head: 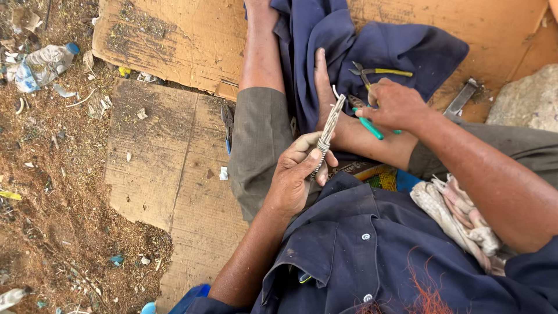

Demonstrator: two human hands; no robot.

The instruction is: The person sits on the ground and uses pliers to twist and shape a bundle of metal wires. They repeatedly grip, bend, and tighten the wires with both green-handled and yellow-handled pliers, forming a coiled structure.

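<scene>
Brown cardboard covers the ground under the seated person, far left of both sets of fingers, with littered dirt beyond its edge. Navy cloth lies spread above the right fingers, draped over the legs; a navy shirt fills the lower frame below both hands. Grey rock sits well right of the right fingers. Pale rags rest under the right forearm. A crushed plastic bottle lies far to the upper left. A flat metal tool lies on the cardboard, right of the right hand.

Left hand: fingers curled closed around the lower end of a wire bundle, thumb pressed across it. The bundle is pale grey, bound by wound turns near the fingertips, and rises tilted up and to the right, its tip free, just beside the bare foot.

Right hand: fingers closed over green-handled pliers, whose handles project down-left from the fist; the jaws are hidden by the fingers. The pliers lie just right of the bundle; contact cannot be told.

Yellow-handled pliers rest on the cloth just above the right knuckles. Another blue-handled tool lies on the cardboard, left of the left fingers, beside the knee.
</scene>
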